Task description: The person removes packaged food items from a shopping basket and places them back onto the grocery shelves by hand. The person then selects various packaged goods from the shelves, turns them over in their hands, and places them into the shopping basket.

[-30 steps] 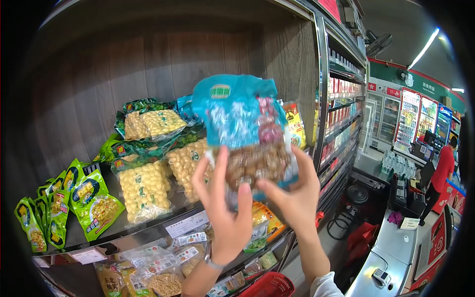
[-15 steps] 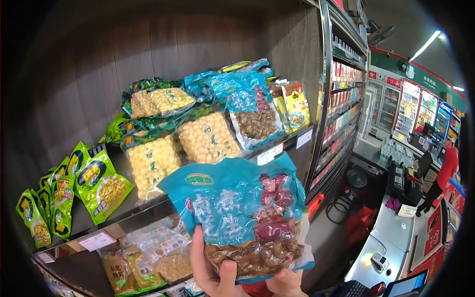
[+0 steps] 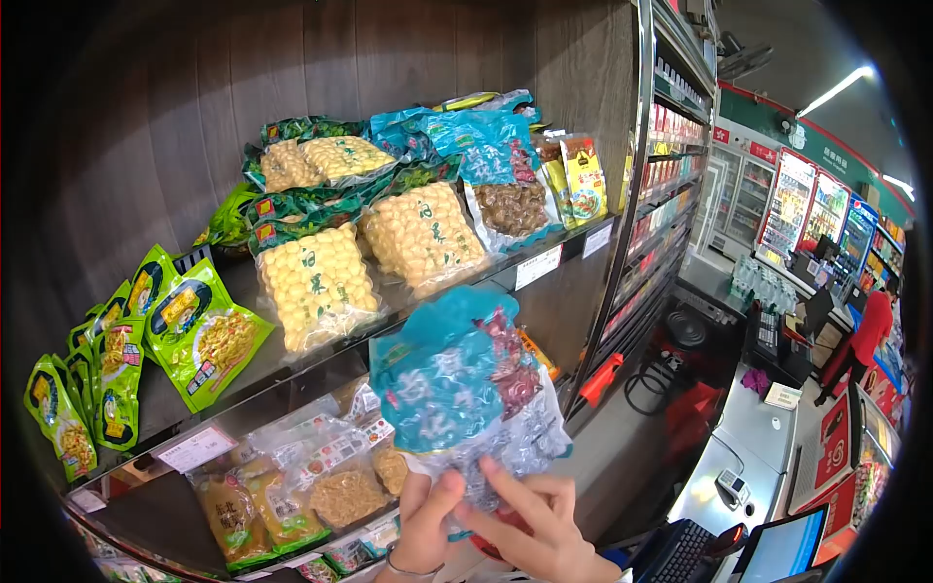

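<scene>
The left hand [image 3: 423,530] grips a blue-topped, glossy plastic food pouch [image 3: 442,379] near its bottom, thumb in front; the right hand [image 3: 546,532] lays extended fingers on its lower front; whether it grips, I cannot tell. The pouch is before dark brown, wood-panelled shelving [image 3: 321,68].

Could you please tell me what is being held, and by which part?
A blue plastic food packet, gripped at its lower end by the left hand, the right hand touching there too.
</scene>
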A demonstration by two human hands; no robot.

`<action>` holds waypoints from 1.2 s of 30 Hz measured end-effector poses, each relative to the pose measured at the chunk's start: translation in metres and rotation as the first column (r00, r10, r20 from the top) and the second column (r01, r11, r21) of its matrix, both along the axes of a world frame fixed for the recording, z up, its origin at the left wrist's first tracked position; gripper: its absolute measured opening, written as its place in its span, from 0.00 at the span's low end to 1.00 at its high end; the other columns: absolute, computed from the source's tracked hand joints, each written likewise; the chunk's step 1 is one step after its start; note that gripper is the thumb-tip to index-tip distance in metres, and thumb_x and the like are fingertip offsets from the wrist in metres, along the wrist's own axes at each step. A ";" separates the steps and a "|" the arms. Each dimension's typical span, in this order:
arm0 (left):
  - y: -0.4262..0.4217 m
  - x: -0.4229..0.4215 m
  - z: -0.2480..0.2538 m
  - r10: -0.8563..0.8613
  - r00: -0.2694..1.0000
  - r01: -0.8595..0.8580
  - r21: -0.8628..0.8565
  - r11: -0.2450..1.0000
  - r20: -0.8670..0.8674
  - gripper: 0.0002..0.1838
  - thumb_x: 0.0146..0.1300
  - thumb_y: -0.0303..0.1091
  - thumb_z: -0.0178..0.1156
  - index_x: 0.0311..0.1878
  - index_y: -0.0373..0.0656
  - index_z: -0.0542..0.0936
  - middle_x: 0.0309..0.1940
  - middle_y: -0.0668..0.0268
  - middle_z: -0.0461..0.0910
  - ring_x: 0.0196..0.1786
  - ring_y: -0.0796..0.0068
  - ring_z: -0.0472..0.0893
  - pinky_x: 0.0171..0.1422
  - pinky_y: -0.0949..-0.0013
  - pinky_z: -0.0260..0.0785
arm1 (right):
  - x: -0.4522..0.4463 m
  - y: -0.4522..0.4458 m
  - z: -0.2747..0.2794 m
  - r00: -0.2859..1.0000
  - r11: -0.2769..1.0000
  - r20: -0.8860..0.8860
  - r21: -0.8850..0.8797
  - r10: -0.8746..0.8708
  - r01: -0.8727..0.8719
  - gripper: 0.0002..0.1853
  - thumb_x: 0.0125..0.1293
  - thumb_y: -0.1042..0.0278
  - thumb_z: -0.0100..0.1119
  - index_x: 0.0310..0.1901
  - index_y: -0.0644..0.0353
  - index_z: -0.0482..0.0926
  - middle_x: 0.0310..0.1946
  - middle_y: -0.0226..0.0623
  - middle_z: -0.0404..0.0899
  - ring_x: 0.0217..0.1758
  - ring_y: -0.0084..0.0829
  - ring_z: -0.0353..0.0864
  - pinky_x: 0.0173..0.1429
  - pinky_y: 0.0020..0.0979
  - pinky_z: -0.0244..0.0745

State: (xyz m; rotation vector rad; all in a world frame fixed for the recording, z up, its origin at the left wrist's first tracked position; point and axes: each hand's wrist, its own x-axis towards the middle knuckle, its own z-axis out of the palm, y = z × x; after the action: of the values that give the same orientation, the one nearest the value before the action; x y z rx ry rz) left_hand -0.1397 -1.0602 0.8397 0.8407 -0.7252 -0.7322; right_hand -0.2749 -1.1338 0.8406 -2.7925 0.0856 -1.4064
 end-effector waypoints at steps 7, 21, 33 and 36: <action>0.005 0.018 -0.015 -0.061 0.968 0.024 -0.153 0.988 -0.242 0.25 0.79 0.48 0.46 0.65 0.36 0.70 0.56 0.56 0.80 0.54 0.61 0.83 0.59 0.55 0.76 | -0.009 -0.011 -0.023 0.789 0.903 0.609 0.380 -0.082 -0.199 0.33 0.54 0.65 0.74 0.62 0.62 0.73 0.60 0.51 0.74 0.58 0.38 0.74 0.62 0.39 0.69; 0.021 0.035 -0.054 0.013 0.927 -0.043 0.070 0.997 0.375 0.51 0.71 0.54 0.60 0.79 0.30 0.43 0.79 0.50 0.49 0.79 0.58 0.55 0.80 0.56 0.48 | 0.005 0.052 -0.049 0.808 0.274 0.506 0.858 -0.304 -0.434 0.33 0.59 0.81 0.72 0.66 0.74 0.70 0.54 0.38 0.81 0.56 0.26 0.79 0.61 0.29 0.74; 0.036 0.032 -0.058 -0.440 0.847 0.472 0.042 0.881 -0.297 0.32 0.72 0.37 0.55 0.75 0.37 0.58 0.68 0.54 0.70 0.66 0.58 0.75 0.73 0.54 0.65 | -0.012 0.085 -0.030 0.940 0.916 -0.315 0.325 -0.129 0.235 0.26 0.53 0.76 0.67 0.58 0.64 0.81 0.68 0.53 0.71 0.72 0.59 0.68 0.71 0.52 0.69; 0.030 0.035 -0.071 -0.437 0.811 0.461 -0.034 0.887 -0.390 0.30 0.71 0.28 0.55 0.73 0.35 0.59 0.63 0.53 0.75 0.63 0.59 0.78 0.67 0.55 0.72 | -0.036 0.082 -0.048 0.952 0.837 0.099 0.509 -0.288 0.200 0.28 0.51 0.71 0.71 0.58 0.62 0.80 0.66 0.55 0.71 0.70 0.56 0.70 0.71 0.50 0.67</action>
State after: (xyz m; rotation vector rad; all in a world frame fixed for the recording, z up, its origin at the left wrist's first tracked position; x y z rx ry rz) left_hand -0.1050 -1.0300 0.7684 0.5502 -0.5439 -1.3166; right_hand -0.3109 -1.0514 0.7921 -2.2852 0.7193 -1.4140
